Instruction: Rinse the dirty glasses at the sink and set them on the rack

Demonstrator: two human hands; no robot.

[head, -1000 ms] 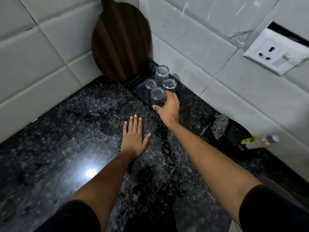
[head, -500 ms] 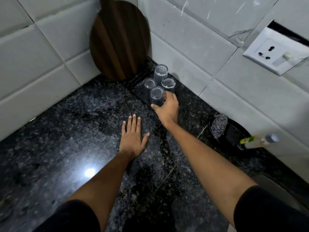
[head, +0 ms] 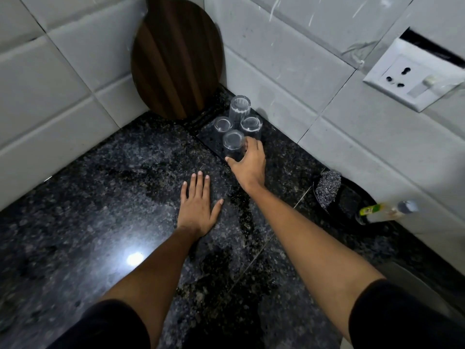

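Note:
Several clear glasses stand upside down on a dark drying rack [head: 210, 138] in the counter's back corner. The nearest glass [head: 233, 144] is gripped by my right hand [head: 249, 162], thumb on its left side and fingers round its right. Behind it stand a left glass [head: 222, 124], a right glass [head: 251, 125] and a taller ribbed glass [head: 239, 108]. My left hand [head: 197, 204] lies flat on the black granite counter with its fingers spread, holding nothing.
A round dark wooden board [head: 176, 56] leans in the tiled corner behind the rack. At the right sit a steel scrubber [head: 327, 187] in a black dish and a bottle [head: 385, 212] lying on its side. A wall socket [head: 412, 76] is mounted above.
My right hand has kept its grip on the nearest glass and shifted only slightly. My left hand stays flat on the counter.

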